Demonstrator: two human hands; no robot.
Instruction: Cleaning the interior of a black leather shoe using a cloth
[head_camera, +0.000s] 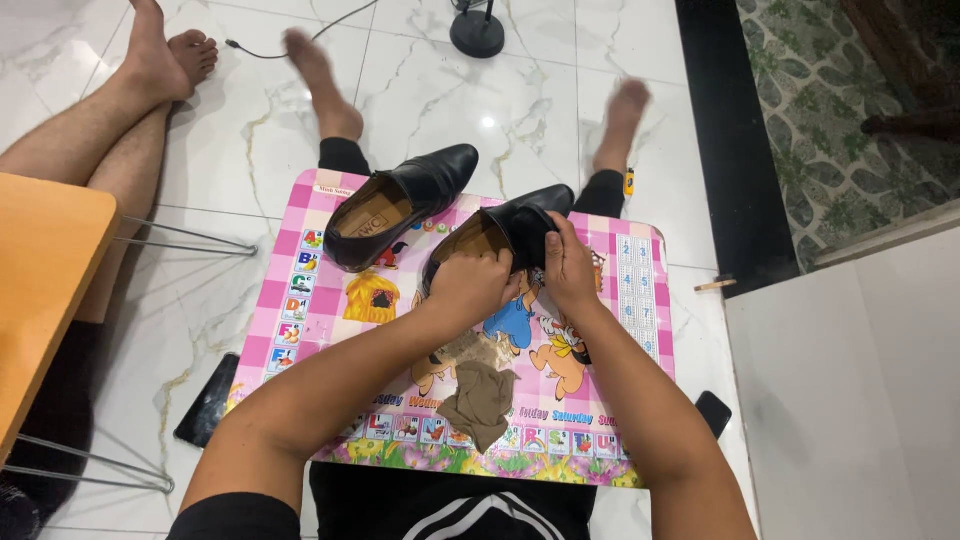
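Note:
Two black leather shoes sit on a small pink cartoon-printed lap table (300, 300). The left shoe (400, 203) lies free at the table's far left, its opening toward me. My left hand (470, 285) is pushed into the opening of the right shoe (525, 215), fingers hidden inside. My right hand (566, 265) grips that shoe's side, with something small at the fingertips that I cannot make out. A brownish crumpled sock or cloth (480, 395) lies on the table just below my hands.
Another person's bare legs (130, 110) stretch across the white marble floor at far left, beside an orange table (45, 270) with wire legs. My own feet show beyond the table. A dark phone (207, 400) lies left of the table, another dark object (713, 410) lies right. A black stand base (477, 35) sits ahead.

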